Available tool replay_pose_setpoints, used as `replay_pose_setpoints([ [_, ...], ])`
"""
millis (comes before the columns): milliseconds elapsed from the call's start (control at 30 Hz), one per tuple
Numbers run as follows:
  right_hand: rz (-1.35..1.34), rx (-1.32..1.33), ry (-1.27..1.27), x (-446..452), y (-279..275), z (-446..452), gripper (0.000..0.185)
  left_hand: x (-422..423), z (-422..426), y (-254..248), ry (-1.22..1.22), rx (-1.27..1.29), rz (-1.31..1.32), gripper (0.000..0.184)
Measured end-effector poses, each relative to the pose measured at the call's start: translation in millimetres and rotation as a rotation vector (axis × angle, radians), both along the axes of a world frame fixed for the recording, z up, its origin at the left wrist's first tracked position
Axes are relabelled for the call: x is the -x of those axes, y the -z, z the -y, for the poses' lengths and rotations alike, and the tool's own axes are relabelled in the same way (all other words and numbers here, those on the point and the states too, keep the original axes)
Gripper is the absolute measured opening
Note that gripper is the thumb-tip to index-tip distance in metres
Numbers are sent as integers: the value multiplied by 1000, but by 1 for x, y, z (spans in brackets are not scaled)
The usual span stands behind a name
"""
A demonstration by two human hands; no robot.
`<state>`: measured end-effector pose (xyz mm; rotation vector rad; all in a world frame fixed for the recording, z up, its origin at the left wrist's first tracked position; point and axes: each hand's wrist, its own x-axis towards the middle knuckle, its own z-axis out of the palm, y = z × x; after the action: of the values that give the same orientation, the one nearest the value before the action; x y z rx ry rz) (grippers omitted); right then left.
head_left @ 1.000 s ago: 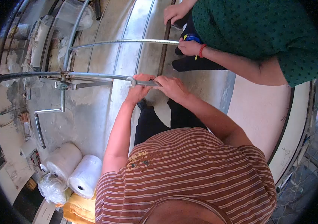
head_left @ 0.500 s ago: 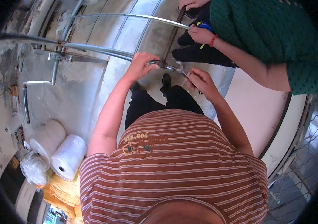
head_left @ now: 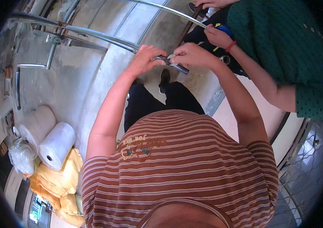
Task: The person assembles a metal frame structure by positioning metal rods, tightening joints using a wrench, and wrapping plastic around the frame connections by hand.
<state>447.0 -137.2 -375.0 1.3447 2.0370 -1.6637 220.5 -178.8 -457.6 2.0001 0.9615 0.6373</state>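
My left hand (head_left: pixel 147 59) is closed around the end part of a metal pipe (head_left: pixel 179 68), with the thumb on the near side. My right hand (head_left: pixel 192 55) is closed close beside it, over the dark pipe end. At its fingertips shows a shiny bit of a wrench (head_left: pixel 171 57); my hand covers most of the tool. A metal ring shows past my right wrist, perhaps the wrench's other end. Beyond, a co-worker's hand (head_left: pixel 218 37) holds a blue tape measure (head_left: pixel 223 28), its blade (head_left: pixel 169 10) pulled out toward the left.
Long metal tubes (head_left: pixel 100 36) run left to a bent crank handle (head_left: pixel 32 66). White plastic rolls (head_left: pixel 57 146) lie at lower left beside yellow sacks (head_left: pixel 61 178). The co-worker in a green sleeve (head_left: pixel 313 95) stands at right, above a pale board (head_left: pixel 228 121). Wire mesh is at lower right.
My right hand has moved up and inward, next to my left hand, and the wrench has turned with it. The co-worker's hand and tape measure have shifted slightly right.
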Motion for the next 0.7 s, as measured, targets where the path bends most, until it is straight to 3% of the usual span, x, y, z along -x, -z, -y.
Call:
replay_pose_setpoints([
  [167, 96, 272, -129, 9, 5, -28, 31, -2, 0, 0, 3, 6, -9, 32],
  [300, 88, 317, -175, 9, 12, -30, 32, -3, 0, 0, -9, 15, 10, 31],
  [400, -54, 214, -40, -1, 21, -8, 32, -4, 0, 3, -16, 0, 45, 30],
  [500, -75, 138, 265, 3, 12, 30, 29, -4, 0, 4, -19, -44, 57, 31],
  [533, -198, 187, 479, 5, 25, 51, 25, -2, 1, 4, -11, -30, 48, 30],
  [700, -226, 142, 835, 27, 13, 78, 22, -1, -1, -3, -20, -63, 71, 29],
])
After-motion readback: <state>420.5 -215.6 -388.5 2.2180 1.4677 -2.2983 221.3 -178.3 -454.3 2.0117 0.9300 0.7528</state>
